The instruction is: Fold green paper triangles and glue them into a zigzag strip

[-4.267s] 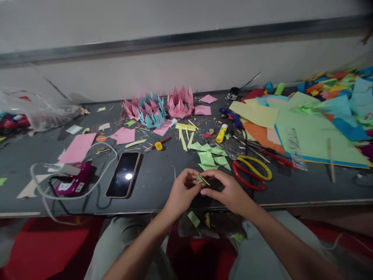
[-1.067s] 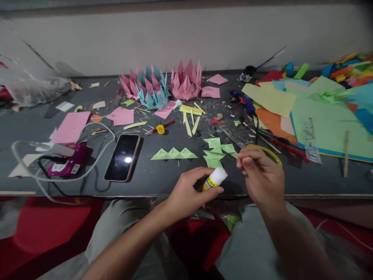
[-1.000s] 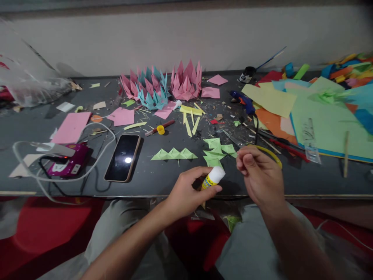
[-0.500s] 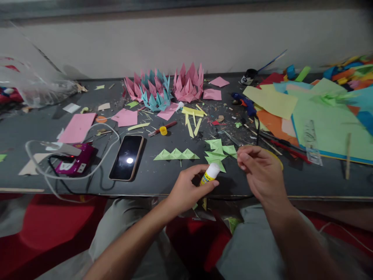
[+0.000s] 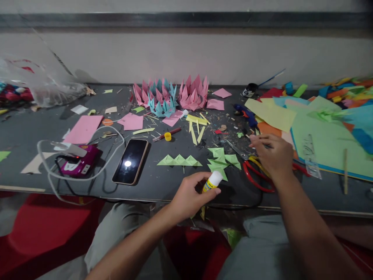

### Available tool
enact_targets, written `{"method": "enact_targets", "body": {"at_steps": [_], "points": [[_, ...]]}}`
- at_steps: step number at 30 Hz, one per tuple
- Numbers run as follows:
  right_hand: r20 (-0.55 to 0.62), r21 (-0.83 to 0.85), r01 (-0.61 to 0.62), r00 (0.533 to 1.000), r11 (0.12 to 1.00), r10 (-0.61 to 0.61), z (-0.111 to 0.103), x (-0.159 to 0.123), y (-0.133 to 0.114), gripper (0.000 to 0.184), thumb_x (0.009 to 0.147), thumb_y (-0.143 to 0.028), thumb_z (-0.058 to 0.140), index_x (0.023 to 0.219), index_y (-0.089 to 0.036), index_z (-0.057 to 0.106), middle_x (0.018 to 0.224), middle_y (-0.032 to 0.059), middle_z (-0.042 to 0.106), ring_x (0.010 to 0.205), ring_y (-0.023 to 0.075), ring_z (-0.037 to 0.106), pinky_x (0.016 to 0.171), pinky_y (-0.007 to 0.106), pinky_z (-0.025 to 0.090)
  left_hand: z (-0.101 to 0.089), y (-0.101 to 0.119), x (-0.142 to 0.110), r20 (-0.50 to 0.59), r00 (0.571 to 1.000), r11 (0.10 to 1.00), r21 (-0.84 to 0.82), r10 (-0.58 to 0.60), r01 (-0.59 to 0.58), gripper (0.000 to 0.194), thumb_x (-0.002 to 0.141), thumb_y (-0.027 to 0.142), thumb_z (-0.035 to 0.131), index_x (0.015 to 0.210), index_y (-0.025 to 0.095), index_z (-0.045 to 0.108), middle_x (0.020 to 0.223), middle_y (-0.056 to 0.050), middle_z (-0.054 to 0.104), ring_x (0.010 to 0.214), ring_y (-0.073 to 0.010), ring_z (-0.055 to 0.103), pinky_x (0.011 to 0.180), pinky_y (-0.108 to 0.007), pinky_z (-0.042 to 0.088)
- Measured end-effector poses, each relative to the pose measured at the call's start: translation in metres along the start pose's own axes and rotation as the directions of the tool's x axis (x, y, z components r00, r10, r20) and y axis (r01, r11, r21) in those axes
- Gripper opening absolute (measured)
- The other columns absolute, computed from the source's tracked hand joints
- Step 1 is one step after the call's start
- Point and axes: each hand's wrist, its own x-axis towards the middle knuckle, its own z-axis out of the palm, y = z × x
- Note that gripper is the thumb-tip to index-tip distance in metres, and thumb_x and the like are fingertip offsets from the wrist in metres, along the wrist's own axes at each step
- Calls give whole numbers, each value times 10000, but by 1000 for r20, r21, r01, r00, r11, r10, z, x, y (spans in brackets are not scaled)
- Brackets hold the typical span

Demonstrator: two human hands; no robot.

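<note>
My left hand (image 5: 190, 194) is closed around a glue stick (image 5: 210, 186) with a yellow label, its white end tilted up to the right. Just beyond it lie several folded light-green paper pieces (image 5: 223, 159) in a cluster. A row of joined green paper triangles (image 5: 179, 160) lies to their left. My right hand (image 5: 272, 151) is over the table on the right, thumb and fingers pinched together by some thin sticks; whatever is between the fingertips is too small to make out. Scissors (image 5: 252, 177) with red and yellow handles lie under and beside that hand.
A phone (image 5: 130, 161) and a purple power adapter (image 5: 80, 160) with cables are on the left. Pink and blue folded-paper crowns (image 5: 163, 97) stand at the back. A glue gun (image 5: 246, 114), coloured sheets (image 5: 320, 132) and a ruler (image 5: 311, 157) lie right. A yellow cap (image 5: 168, 136) sits mid-table.
My right hand has moved right and away from the green paper pieces, to the sticks above the scissors. My left hand keeps holding the glue stick. The view has tilted up slightly.
</note>
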Motion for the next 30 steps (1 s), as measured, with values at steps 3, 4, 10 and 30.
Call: {"method": "enact_targets", "body": {"at_steps": [3, 4, 10, 30], "points": [[13, -85, 25, 1000, 996, -24, 4, -2, 12, 254, 729, -419, 591, 595, -204, 589, 748, 70, 647, 782, 245, 602, 742, 398, 459, -1, 0, -1, 5, 1000, 1000, 10, -2, 2, 291, 741, 335, 627, 985, 177, 639, 858, -19, 650, 735, -140, 545, 677, -245, 425], [30, -66, 19, 999, 998, -17, 4, -3, 15, 189, 718, -380, 604, 636, -211, 590, 762, 65, 638, 795, 245, 593, 752, 397, 455, -1, 0, -1, 8, 1000, 1000, 12, -4, 4, 289, 741, 334, 627, 983, 176, 639, 859, -18, 650, 740, -141, 546, 681, -244, 425], [145, 206, -103, 987, 973, 74, 9, -12, 18, 26, 689, -245, 574, 712, -233, 571, 785, 28, 613, 721, 198, 572, 697, 362, 473, 1, -3, -2, 7, 1000, 1000, 18, -25, 25, 287, 737, 330, 634, 981, 178, 637, 857, -17, 650, 753, -145, 556, 696, -249, 430], [153, 371, -67, 988, 926, 10, 12, -23, 5, 720, 684, -130, 522, 1341, -249, 250, 1142, 82, 534, 1126, 225, 483, 977, 468, 361, 3, -4, 1, 13, 998, 997, 27, -66, 66, 289, 732, 334, 632, 980, 186, 638, 819, -3, 633, 712, -136, 523, 665, -241, 414]]}}
